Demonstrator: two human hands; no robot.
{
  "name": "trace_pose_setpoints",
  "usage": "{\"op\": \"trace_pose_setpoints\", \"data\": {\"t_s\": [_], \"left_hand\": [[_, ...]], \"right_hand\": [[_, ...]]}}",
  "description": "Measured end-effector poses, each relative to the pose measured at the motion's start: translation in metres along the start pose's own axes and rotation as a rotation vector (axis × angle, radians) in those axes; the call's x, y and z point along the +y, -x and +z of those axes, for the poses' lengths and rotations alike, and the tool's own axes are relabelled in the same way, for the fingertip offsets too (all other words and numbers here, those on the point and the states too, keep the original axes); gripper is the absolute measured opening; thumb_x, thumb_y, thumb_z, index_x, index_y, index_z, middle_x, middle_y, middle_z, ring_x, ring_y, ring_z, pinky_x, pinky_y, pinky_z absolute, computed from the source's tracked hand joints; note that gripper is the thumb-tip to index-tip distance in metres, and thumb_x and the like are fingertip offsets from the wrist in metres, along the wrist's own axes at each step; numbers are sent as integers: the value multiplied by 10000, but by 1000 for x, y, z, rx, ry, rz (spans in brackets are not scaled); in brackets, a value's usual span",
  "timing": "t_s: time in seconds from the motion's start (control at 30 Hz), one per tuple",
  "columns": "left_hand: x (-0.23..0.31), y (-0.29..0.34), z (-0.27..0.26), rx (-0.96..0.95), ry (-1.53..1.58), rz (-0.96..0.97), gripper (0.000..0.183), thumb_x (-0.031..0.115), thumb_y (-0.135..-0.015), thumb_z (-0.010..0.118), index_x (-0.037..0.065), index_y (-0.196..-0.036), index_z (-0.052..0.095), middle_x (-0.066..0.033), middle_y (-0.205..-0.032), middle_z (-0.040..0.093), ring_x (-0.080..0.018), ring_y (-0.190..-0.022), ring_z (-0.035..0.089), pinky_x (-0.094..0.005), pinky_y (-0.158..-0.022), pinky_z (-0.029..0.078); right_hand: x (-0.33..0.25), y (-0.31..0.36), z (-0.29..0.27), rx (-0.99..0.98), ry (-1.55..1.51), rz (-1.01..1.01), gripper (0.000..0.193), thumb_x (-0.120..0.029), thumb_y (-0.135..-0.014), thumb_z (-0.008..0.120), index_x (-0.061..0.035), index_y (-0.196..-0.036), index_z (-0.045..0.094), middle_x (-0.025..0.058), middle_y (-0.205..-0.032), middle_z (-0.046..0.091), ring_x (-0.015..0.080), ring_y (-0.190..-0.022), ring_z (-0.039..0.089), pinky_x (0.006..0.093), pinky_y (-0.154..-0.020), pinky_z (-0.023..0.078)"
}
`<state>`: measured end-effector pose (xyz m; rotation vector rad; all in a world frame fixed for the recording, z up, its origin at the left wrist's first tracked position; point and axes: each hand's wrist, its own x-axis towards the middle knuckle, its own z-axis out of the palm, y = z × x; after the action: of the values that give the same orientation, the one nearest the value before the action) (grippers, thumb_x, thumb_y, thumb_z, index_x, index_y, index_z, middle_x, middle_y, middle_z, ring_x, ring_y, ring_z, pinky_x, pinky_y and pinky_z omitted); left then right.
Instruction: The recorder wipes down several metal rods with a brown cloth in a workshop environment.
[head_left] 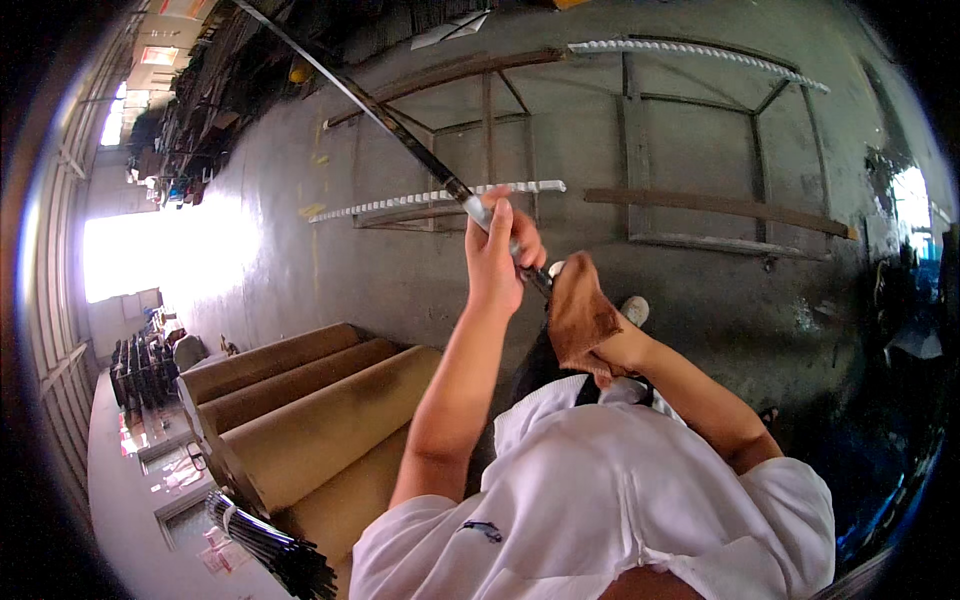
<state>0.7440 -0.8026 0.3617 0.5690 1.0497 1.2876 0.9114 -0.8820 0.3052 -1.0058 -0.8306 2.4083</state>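
Note:
A long, glossy dark rod runs slantwise from the upper left down to the middle of the picture. My left hand is closed around it near its lower end, with the thumb along the rod. Brown cloth is in my right hand, bunched against the lower end of the rod. Most of the right hand's fingers are covered by the cloth, and so is the rod's tip.
Ahead on the grey floor stand low metal frames, their top bars padded in brown or wrapped in white. At the lower left lie large tan rolls and a bundle of thin black rods. Dark stacked goods line the upper left.

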Motion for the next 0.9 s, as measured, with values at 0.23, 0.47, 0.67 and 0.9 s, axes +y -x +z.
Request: {"op": "trace_pose_setpoints", "data": {"t_s": [0.23, 0.47, 0.67, 0.9], "left_hand": [[-16, -105, -153, 356, -356, -58, 227, 311, -926, 457, 94, -890, 399, 13, -567, 374, -93, -404, 351, -273, -371, 281], [-90, -180, -339, 413, -1283, 6, 341, 345, -893, 481, 11, -944, 435, -215, -773, 584, -424, -727, 560, -478, -620, 421], [-106, -216, -398, 378, -1416, -329, 359, 332, -867, 508, 39, -1037, 388, -233, -892, 593, -423, -851, 561, -501, -679, 436], [-107, -232, -451, 359, -1624, -327, 477, 165, -726, 635, 26, -1133, 430, -182, -1149, 506, -348, -1070, 486, -420, -880, 411]], "right_hand": [[21, -43, -18, 119, -76, 430, 278, -276, -860, 515, -91, -1067, 533, 37, -884, 541, 170, -723, 518, 300, -629, 443], [26, -67, -18, 507, 253, 122, 308, -351, -875, 463, -123, -1063, 548, 35, -968, 539, 172, -853, 497, 292, -727, 411], [30, -103, 8, 575, -4, 102, 406, -434, -876, 425, -142, -1143, 513, 34, -1166, 526, 204, -1062, 484, 324, -911, 378], [-48, -117, 77, 527, -1064, -46, 302, -238, -849, 545, -134, -1130, 509, 41, -1156, 527, 195, -1081, 483, 316, -957, 359]]}}
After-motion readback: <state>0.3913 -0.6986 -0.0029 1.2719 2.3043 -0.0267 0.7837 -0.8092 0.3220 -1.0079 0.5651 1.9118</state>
